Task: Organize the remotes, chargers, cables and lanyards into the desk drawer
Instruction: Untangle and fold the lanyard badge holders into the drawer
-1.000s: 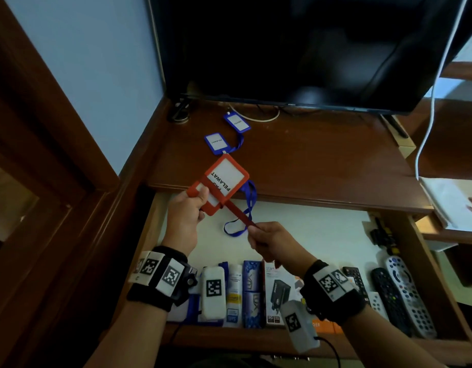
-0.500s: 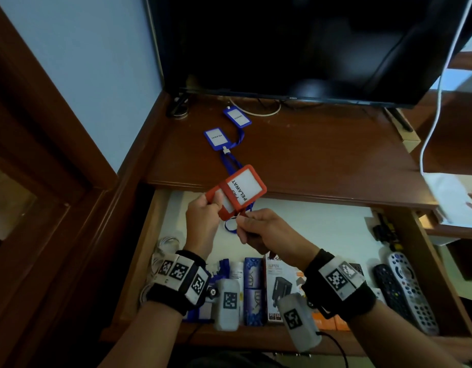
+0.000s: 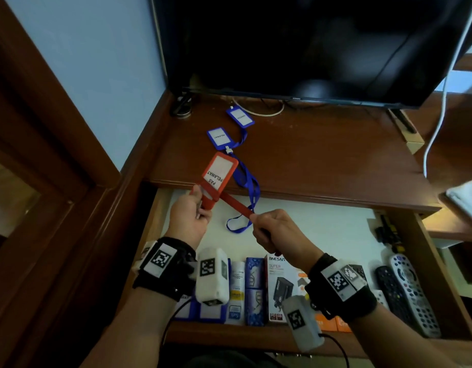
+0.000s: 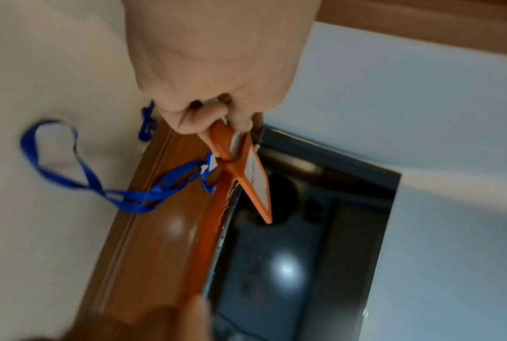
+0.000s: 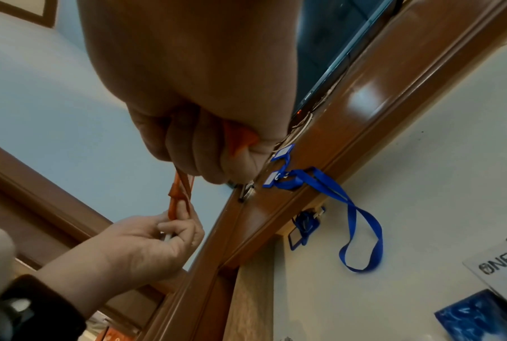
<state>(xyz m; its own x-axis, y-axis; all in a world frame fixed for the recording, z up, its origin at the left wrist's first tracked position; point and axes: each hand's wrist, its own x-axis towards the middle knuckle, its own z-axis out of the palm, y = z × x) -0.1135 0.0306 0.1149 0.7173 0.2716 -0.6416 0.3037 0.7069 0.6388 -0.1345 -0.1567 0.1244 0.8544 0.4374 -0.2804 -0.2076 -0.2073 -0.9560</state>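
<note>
Pale blue wall [image 3: 96, 75], dark wooden desk [image 3: 322, 160], black television [image 3: 309, 43] above.

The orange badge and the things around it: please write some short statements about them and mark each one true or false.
1. The left hand holds the orange badge. True.
2. The right hand is open and holds nothing. False: its grip is on the orange strap, which runs between the two hands.
3. Two blue badges lie on the desk top. True.
4. The blue strap lies fully inside the drawer. False: it hangs over the desk edge, and only its loop reaches the drawer.
5. The remotes are on the left side of the drawer. False: they are on the right side.
</note>
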